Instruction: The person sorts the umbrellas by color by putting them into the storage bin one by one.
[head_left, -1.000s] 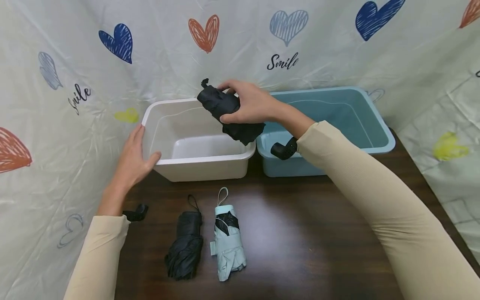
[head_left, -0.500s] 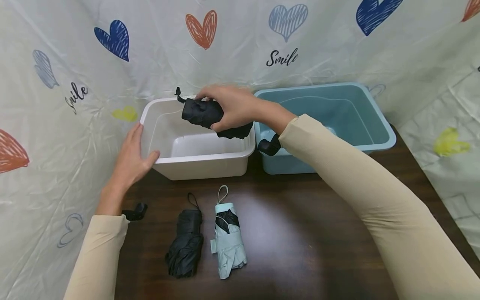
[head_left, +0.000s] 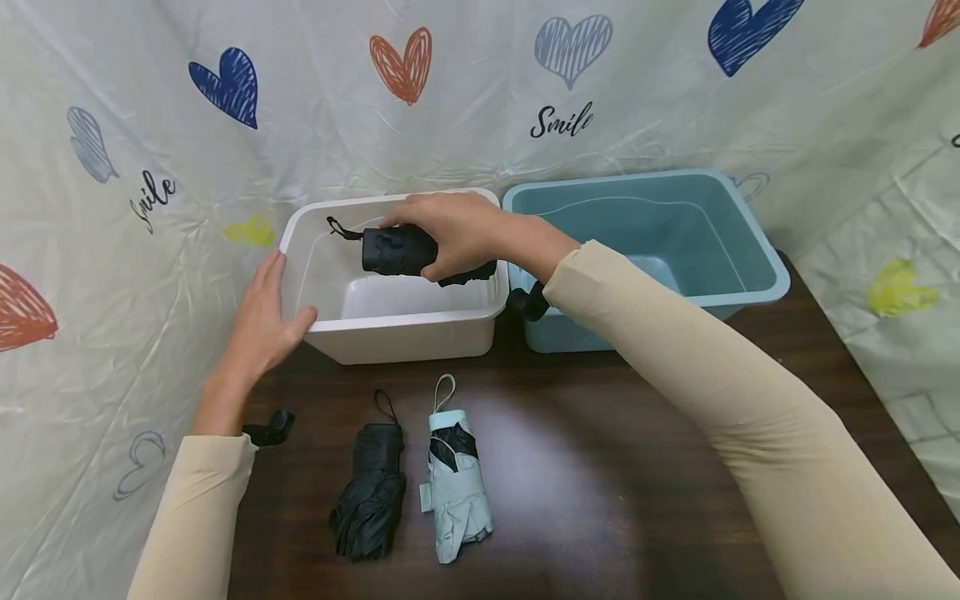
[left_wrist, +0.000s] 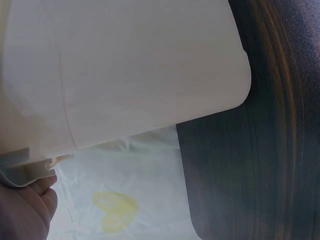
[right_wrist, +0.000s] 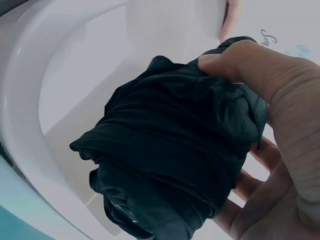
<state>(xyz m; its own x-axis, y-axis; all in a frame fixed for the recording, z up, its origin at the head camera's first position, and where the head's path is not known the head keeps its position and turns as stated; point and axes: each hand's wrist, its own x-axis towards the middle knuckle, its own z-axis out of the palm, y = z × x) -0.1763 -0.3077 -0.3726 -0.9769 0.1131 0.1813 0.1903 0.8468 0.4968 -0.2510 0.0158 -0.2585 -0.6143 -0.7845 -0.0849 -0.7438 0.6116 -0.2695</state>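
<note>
A black folded umbrella [head_left: 400, 250] lies lengthwise in the grip of my right hand [head_left: 457, 233], inside the opening of the white bin [head_left: 405, 320]. Its wrist loop points left. In the right wrist view, the thumb and fingers go round the umbrella's bunched fabric [right_wrist: 165, 145]. At the bin's left front corner, my left hand [head_left: 258, 321] holds the rim between thumb and fingers; the left wrist view shows fingertips [left_wrist: 47, 195] against the rim's underside. On the table in front lie another black folded umbrella [head_left: 371, 492] and a light mint folded umbrella [head_left: 457, 492].
A blue bin [head_left: 720, 242] stands right beside the white one, partly behind my right forearm. Both rest on a dark wooden table [head_left: 570, 475]. A white sheet printed with hearts [head_left: 480, 92] hangs behind and at the sides.
My right hand has carried the black umbrella left and down, from above the white bin into its opening, turning it more level. The left hand stays on the rim.
</note>
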